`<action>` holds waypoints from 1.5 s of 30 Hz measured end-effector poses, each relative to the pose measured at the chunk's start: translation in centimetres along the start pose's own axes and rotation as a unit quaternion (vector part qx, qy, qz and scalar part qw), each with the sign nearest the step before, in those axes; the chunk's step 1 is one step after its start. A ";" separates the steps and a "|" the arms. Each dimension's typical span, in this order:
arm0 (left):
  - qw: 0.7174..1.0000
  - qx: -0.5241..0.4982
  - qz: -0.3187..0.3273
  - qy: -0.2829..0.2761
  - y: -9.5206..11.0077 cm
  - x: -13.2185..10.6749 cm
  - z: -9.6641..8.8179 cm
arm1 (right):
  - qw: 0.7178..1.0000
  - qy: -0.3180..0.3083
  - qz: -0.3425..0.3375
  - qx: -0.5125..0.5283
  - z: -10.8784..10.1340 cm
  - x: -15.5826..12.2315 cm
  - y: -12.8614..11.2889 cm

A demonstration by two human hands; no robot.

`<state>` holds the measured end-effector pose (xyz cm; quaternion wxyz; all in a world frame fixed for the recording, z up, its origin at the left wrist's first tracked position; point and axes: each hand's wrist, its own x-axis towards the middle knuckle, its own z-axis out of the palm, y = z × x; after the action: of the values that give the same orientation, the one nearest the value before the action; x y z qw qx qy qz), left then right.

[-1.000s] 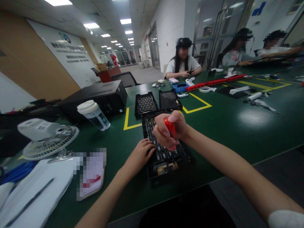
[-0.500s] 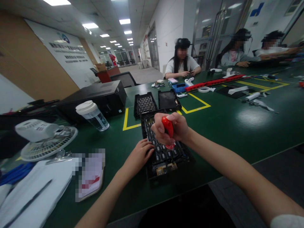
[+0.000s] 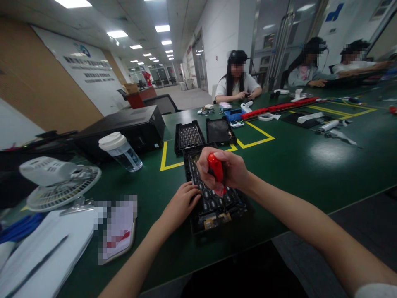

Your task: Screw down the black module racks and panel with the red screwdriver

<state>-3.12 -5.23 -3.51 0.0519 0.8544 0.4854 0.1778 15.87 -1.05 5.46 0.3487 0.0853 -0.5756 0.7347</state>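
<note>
In front of me on the table lies a black tray-like case [image 3: 201, 227] with rows of dark round-topped parts inside. My left hand [image 3: 185, 198] lies against its left rim, fingers stretched out and thumb toward the rows. My right hand [image 3: 228, 169] is closed around the handle of a red-handled tool [image 3: 216, 165], held roughly upright above the case. Its lower red part [image 3: 221, 191] shows below my fist, over the rows. The tool's working tip is hidden, so its exact kind cannot be made out.
Behind stand a second filled black case [image 3: 189, 136] and a flat black case part [image 3: 220, 131]. To the left are a lidded cup [image 3: 120, 151], a white fan [image 3: 58, 182], papers [image 3: 56, 248] and a phone [image 3: 119, 231]. Several people sit across the table.
My right hand has shifted slightly left with the red-handled tool, whose handle has turned a little. My left hand and the case stay where they were.
</note>
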 end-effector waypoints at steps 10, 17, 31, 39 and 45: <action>1.000 -0.002 -0.003 -0.005 0.0 0.1 0.1 | 0.997 0.049 -0.032 -0.042 0.9 -0.6 -0.3; 1.000 -0.009 0.000 -0.003 0.0 0.1 0.1 | 0.992 0.083 -0.058 -0.080 1.7 -1.0 -0.2; 1.000 -0.001 0.019 0.014 -0.5 0.0 0.5 | 0.970 0.153 -0.130 -0.140 3.0 -1.7 0.3; 1.000 0.001 0.027 0.014 -0.6 0.1 0.7 | 0.943 0.225 -0.157 -0.187 3.6 -2.0 0.7; 1.000 0.003 0.012 0.006 -0.7 -0.1 0.8 | 0.910 0.291 -0.165 -0.244 4.3 -2.3 0.7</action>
<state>-3.43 -4.83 -4.47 0.0437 0.8594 0.4758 0.1822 15.96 -5.93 5.11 0.6267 -0.1262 -0.5881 0.4954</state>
